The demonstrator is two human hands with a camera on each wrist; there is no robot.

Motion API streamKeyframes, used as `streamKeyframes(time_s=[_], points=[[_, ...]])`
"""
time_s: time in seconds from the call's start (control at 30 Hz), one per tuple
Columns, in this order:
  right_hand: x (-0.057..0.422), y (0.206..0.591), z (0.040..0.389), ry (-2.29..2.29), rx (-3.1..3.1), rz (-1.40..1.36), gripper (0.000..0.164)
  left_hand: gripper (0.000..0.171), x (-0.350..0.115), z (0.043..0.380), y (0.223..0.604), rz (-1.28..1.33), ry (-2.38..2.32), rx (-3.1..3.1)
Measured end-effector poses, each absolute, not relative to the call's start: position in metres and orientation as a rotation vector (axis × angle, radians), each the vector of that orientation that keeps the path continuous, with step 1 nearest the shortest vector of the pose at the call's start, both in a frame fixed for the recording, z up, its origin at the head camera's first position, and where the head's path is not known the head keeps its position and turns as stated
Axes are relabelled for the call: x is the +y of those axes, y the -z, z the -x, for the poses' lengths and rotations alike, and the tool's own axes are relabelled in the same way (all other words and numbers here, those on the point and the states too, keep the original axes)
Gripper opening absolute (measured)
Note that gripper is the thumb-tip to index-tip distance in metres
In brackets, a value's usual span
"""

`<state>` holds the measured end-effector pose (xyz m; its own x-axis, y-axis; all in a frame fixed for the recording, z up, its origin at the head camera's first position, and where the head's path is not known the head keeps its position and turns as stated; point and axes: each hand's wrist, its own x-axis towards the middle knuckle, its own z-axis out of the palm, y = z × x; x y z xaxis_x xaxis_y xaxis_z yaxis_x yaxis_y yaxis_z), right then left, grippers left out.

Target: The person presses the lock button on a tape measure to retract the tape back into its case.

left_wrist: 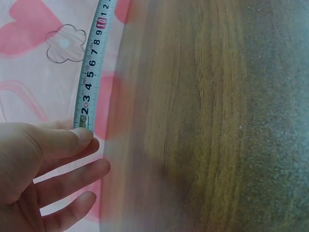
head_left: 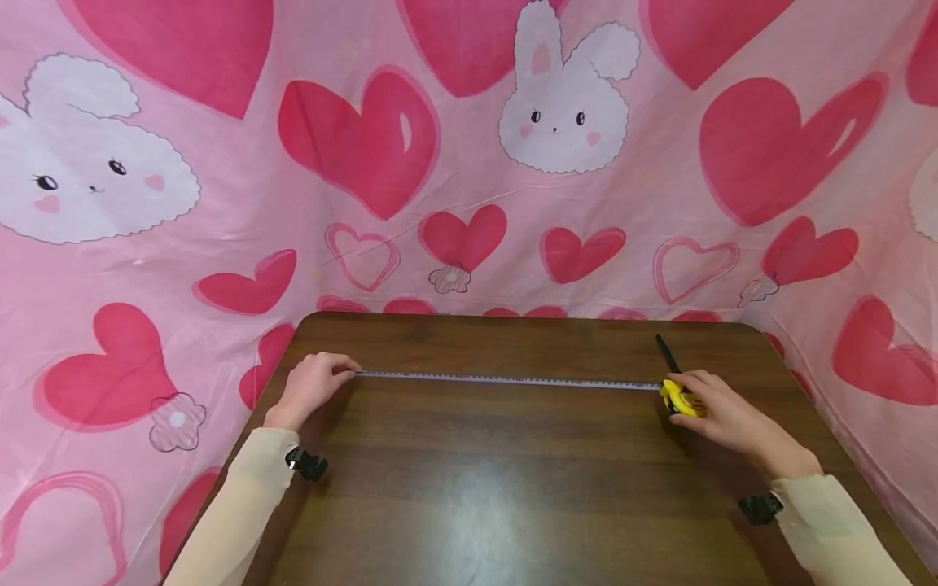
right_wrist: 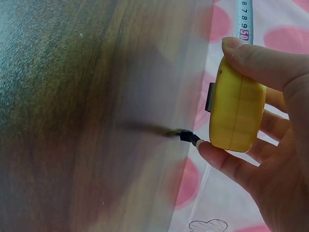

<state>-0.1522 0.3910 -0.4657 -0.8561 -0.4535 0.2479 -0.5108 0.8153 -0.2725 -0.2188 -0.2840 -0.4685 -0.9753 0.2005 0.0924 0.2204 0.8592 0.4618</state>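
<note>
A tape measure with a yellow case (head_left: 681, 399) is gripped by my right hand (head_left: 721, 411) toward the right side of the table. Its pale blade (head_left: 513, 380) runs out straight to the left across the far half of the tabletop. At the blade's end, my left hand (head_left: 315, 387) pinches the tip between thumb and index finger, hiding the end hook. In the left wrist view the blade's numbers (left_wrist: 89, 72) read upward from 2. Close to the case, the right wrist view shows a red 50 on the blade (right_wrist: 244, 34). A dark strap-like strip (head_left: 667, 354) extends beyond the case.
Both hands are over a brown wood-grain table (head_left: 469, 472) with rounded far corners. Pink fabric (head_left: 469, 179) printed with hearts and rabbits hangs behind it and along both sides. Small black devices sit at the left wrist (head_left: 306, 464) and right wrist (head_left: 760, 509).
</note>
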Motion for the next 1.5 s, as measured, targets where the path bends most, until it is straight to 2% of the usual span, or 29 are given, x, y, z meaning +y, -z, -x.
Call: streamKeyframes(time_s=[1.5], points=[[0.377,0.463,0.156,-0.506,-2.891,-0.737,0.064,0.015,-0.275,0.221,0.471,0.341,0.752,-2.998]])
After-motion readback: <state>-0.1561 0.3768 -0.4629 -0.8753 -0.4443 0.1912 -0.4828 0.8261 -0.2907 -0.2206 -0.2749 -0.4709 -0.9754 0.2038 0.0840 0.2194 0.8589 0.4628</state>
